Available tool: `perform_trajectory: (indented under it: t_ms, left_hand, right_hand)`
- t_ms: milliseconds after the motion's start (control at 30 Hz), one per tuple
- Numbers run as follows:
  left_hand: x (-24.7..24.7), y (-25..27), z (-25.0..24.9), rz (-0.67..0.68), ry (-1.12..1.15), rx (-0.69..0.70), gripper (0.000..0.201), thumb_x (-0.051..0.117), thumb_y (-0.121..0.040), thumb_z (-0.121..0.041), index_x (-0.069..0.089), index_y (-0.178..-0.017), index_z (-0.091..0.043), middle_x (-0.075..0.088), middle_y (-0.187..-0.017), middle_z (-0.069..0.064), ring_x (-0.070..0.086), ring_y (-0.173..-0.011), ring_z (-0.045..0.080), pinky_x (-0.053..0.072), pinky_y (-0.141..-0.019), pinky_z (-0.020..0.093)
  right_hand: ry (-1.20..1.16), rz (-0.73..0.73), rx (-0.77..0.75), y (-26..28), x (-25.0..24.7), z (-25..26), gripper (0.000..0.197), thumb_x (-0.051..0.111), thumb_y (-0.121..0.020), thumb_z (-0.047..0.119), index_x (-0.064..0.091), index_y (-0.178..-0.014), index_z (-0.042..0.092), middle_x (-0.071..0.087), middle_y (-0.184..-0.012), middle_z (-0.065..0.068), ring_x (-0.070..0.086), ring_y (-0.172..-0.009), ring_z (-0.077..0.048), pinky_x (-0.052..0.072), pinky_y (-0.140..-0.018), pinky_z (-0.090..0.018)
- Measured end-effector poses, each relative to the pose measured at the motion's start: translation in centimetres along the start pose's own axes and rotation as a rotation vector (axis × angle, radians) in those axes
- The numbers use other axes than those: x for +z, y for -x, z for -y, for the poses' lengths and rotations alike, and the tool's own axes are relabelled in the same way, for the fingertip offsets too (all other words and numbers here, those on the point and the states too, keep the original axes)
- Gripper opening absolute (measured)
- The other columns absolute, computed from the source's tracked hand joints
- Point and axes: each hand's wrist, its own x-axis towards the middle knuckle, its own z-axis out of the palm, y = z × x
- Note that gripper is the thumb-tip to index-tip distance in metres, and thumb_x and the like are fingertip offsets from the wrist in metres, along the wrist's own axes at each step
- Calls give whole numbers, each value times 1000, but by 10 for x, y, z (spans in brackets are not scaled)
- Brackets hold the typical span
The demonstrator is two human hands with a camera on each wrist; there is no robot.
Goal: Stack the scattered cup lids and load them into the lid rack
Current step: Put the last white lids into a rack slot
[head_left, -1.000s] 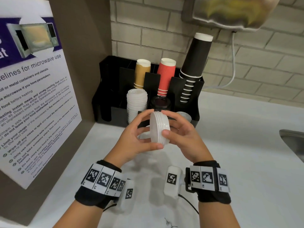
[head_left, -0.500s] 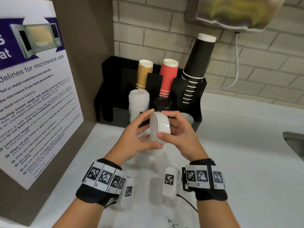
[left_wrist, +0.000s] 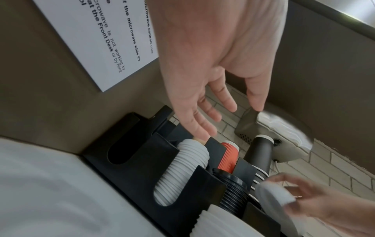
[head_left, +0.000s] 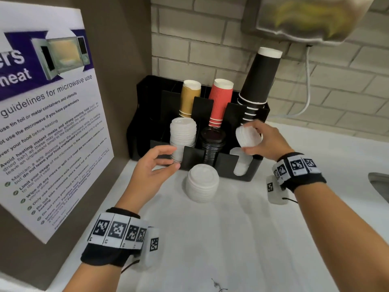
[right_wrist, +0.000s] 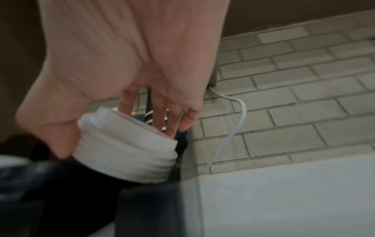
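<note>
My right hand (head_left: 255, 138) grips a short stack of white lids (head_left: 246, 136) (right_wrist: 125, 149) (left_wrist: 273, 194), tilted on edge just above the right front slot of the black lid rack (head_left: 242, 165). That slot holds a few white lids low down. My left hand (head_left: 160, 163) (left_wrist: 215, 115) hovers open and empty in front of the rack's left lid slot, where a tall stack of white lids (head_left: 182, 135) stands. Another stack of white lids (head_left: 202, 183) sits on the counter before the rack. Black lids (head_left: 212, 144) fill the middle slot.
Tan (head_left: 189, 98), red (head_left: 222, 102) and black (head_left: 259, 81) paper cup stacks stand in the rack's rear slots. A microwave notice (head_left: 46, 123) hangs on the left panel. A sink edge (head_left: 379, 184) lies at the right, a dispenser (head_left: 305, 17) above, with a white cable (head_left: 308, 85).
The left hand let go of the lid stack and drew back to the left. The right hand carried the stack right and forward to above the rack's right slot. A counter stack came into sight.
</note>
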Motion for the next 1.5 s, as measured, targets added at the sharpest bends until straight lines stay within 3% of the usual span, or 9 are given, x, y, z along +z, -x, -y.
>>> perform_trajectory:
  t_ms: [233, 467, 600, 700, 800, 1133, 1300, 1367, 1500]
  left_hand:
    - [2, 3, 2, -5, -27, -16, 31, 71, -85, -8, 63, -112, -22, 64, -114, -8, 64, -95, 5, 46, -74, 8]
    - [-1, 4, 1, -11, -26, -16, 29, 70, -86, -9, 64, -111, -23, 64, -113, -9, 64, -94, 4, 45, -73, 7]
    - [-2, 2, 0, -11, -31, -10, 28, 69, -87, -9, 64, -110, -24, 64, -113, -10, 64, -93, 2, 45, -73, 6]
    - [-2, 2, 1, -10, -21, -14, 28, 69, -87, -9, 64, -110, -24, 65, -112, -11, 63, -92, 1, 46, -73, 7]
    - [-1, 2, 4, -6, -24, -18, 28, 69, -87, -10, 65, -109, -25, 66, -107, -17, 63, -92, 0, 45, -72, 6]
    - [3, 1, 6, 14, -38, -13, 27, 69, -87, -10, 65, -107, -27, 66, -105, -16, 64, -87, -2, 44, -72, 5]
    - [-2, 2, 8, 5, -34, -14, 27, 68, -88, -10, 65, -106, -29, 66, -100, -22, 64, -85, -1, 43, -72, 5]
    - [-3, 3, 8, -4, -37, -18, 27, 69, -88, -11, 65, -104, -32, 67, -100, -20, 64, -86, -1, 43, -73, 4]
    - [-4, 5, 7, -7, -30, -12, 27, 69, -88, -11, 65, -103, -34, 67, -103, -12, 64, -85, 1, 43, -74, 5]
  right_hand:
    - [482, 287, 11, -13, 15, 9, 76, 79, -67, 30, 43, -134, 32, 54, -129, -2, 51, -116, -30, 34, -95, -44]
    - [592, 336, -8, -14, 27, 10, 70, 77, -65, 30, 46, -127, 27, 58, -116, -3, 53, -106, -28, 30, -84, -39]
    - [570, 381, 3, -12, 34, 9, 69, 76, -68, 27, 47, -131, 24, 57, -122, -6, 53, -112, -28, 38, -92, -39]
    - [586, 444, 16, -5, 45, 6, 81, 72, -78, 27, 32, -148, 17, 43, -142, -13, 46, -125, -31, 43, -98, -39]
    - [714, 430, 16, 6, 54, 1, 86, 60, -88, 33, 9, -154, 10, 17, -159, -13, 22, -144, -27, 28, -113, -38]
    - [752, 620, 131, 1, 42, 18, 90, 56, -92, 25, -8, -152, 2, -1, -161, -13, 7, -149, -24, 11, -119, -43]
    - [190, 101, -169, 17, 37, 55, 57, 57, -85, 3, 42, -140, 6, 43, -138, -14, 47, -123, -32, 40, -101, -38]
    - [99, 177, -212, 31, 56, 72, 45, 66, -85, 18, 53, -127, 11, 50, -121, -11, 54, -109, -28, 44, -92, -31]
    - [242, 494, -69, 45, 97, 83, 74, 75, -72, 54, 39, -130, 26, 38, -125, -5, 45, -113, -30, 43, -98, -45]
